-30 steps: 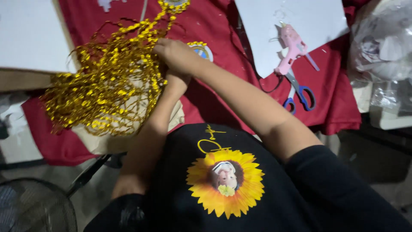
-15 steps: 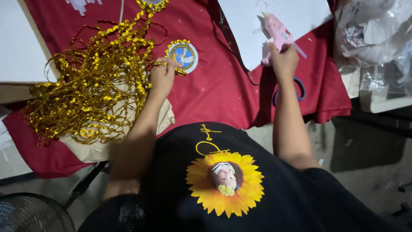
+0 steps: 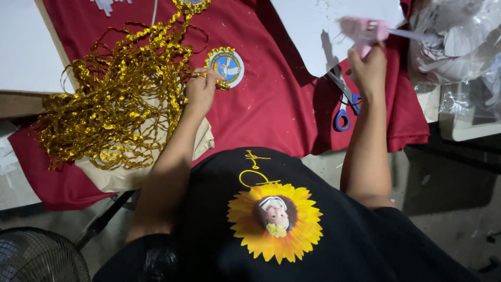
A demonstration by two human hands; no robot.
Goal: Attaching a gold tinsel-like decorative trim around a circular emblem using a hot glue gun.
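My left hand rests on the red cloth and pinches the gold trim at the edge of a round blue and white badge. A big tangle of gold braided trim lies just left of that hand. My right hand is raised over the cloth and grips a pink glue gun, which is blurred. Blue-handled scissors lie on the cloth below the right hand.
A white sheet lies at the top under the glue gun. Crumpled clear plastic sits at the right edge. A white board is at the top left. A fan grille shows at the bottom left, on the floor.
My right hand left the badge area, reached right to the pink glue gun and lifted it. My left hand stayed at the badge and gold trim.
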